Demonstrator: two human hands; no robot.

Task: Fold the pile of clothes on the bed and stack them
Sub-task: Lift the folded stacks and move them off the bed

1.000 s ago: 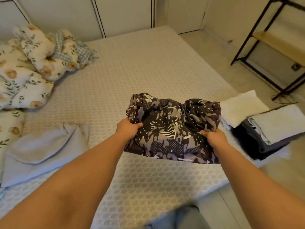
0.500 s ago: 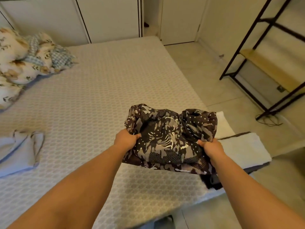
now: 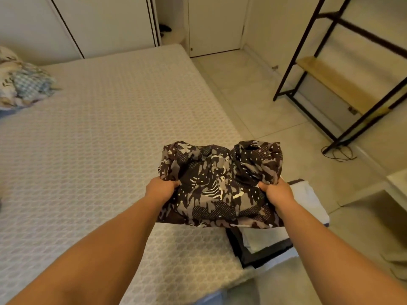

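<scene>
My left hand (image 3: pixel 161 190) and right hand (image 3: pixel 278 192) each grip a side of the folded camouflage-print garment (image 3: pixel 220 183), fingers curled in, above the stack of folded clothes (image 3: pixel 264 245) at the bed (image 3: pixel 99 139) edge.

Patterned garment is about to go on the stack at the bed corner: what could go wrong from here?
1. The patterned garment looks bunched between the left hand and right hand; set down so, it may sit lumpy.
2. The stack lies at the bed corner by the edge; a shove might push it off.
3. The garment hides much of the stack, so alignment is partly blind.
</scene>
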